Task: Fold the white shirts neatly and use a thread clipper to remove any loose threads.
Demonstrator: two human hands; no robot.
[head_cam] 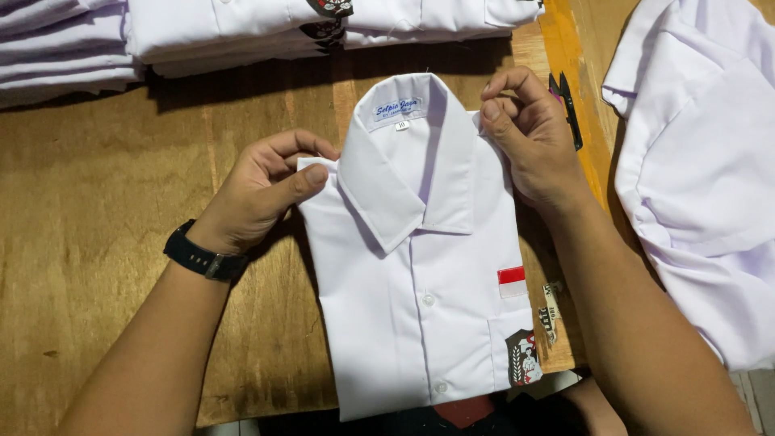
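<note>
A: What's on the table [97,242]?
B: Wood top. Folded white shirt [420,323] centre, stacks of folded shirts [242,32] along far edge, loose white shirt [702,178] at right, black snips [569,105] beside it.

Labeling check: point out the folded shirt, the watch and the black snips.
folded shirt [420,323], head view, front panel by the buttons.
watch [202,257], head view, black strap on the left wrist.
black snips [569,109], head view, blades beside the right hand.

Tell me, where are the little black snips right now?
The black snips lie on the wooden table at the upper right, just beyond the right hand and left of the unfolded white shirt.
</note>
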